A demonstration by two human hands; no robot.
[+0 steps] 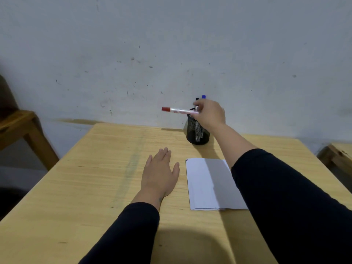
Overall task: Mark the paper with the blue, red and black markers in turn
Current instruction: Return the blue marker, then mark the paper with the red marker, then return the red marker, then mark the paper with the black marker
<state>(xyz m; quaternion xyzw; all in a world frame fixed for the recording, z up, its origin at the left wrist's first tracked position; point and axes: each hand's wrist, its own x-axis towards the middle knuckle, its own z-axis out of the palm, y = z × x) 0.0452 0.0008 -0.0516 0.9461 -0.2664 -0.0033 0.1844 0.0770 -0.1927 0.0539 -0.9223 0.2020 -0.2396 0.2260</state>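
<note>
Pale wood forms the worktop [95, 178], on which the nearest item is the white paper [205, 185], lying flat just beside the left hand [160, 172]. That hand rests palm down with fingers spread, holding nothing and not touching the sheet. At the paper's far left corner sit small marks [187, 160], apparently one blue and one red, though they are too small to read with certainty. Farther back, the right hand [209, 113] is closed on the red marker [179, 110], held roughly level above the black mesh pen holder [198, 132], capped red end pointing left. Blue marker [203, 96] and black marker [197, 99] caps show behind the fingers, standing in the holder against the grey wall [171, 44]. Judged from the marks, the red step appears finished and the marker is at the holder, either being returned or just drawn. If returned, the next move calls for tipping it upright, dropping it in, and picking out the black one.
</note>
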